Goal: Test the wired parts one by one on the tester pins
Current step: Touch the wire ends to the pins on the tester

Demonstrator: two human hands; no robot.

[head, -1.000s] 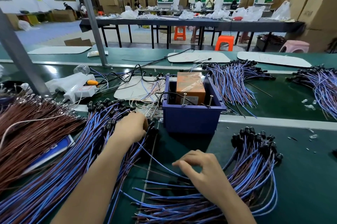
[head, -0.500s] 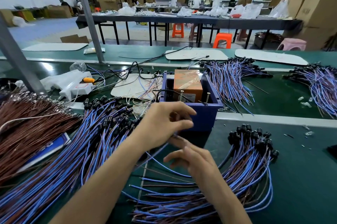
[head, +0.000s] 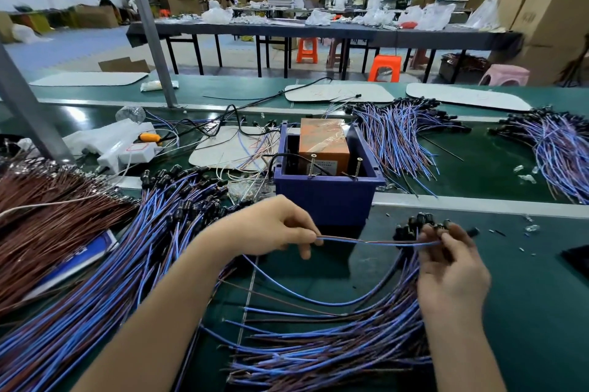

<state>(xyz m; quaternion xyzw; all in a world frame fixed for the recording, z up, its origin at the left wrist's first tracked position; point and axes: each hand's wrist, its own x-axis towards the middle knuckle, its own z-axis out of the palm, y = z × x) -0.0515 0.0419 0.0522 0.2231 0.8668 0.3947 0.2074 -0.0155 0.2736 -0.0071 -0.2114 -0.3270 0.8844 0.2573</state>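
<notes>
On a green bench (head: pixel 526 312) heaped left and right with blue-and-brown wired parts (head: pixel 111 264), just nearer than the blue tester box (head: pixel 325 197) and its two upright pins (head: pixel 311 165), a left hand (head: pixel 271 226) and right hand (head: pixel 452 267) each pinch one end of a single wire (head: pixel 376 242) stretched between them.

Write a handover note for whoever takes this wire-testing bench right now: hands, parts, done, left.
Left hand: pinches one end of a single wire.
Right hand: grips the wire's other end. The wire is stretched between the hands, in front of the blue box.
Tester pins: two, standing at the box's near edge. The wire touches neither yet.
Stock: left pile beside the left arm, right pile under the right hand. I cannot tell which is tested.
Left: touch this wire to the pins, set it aside, repeat.
</notes>
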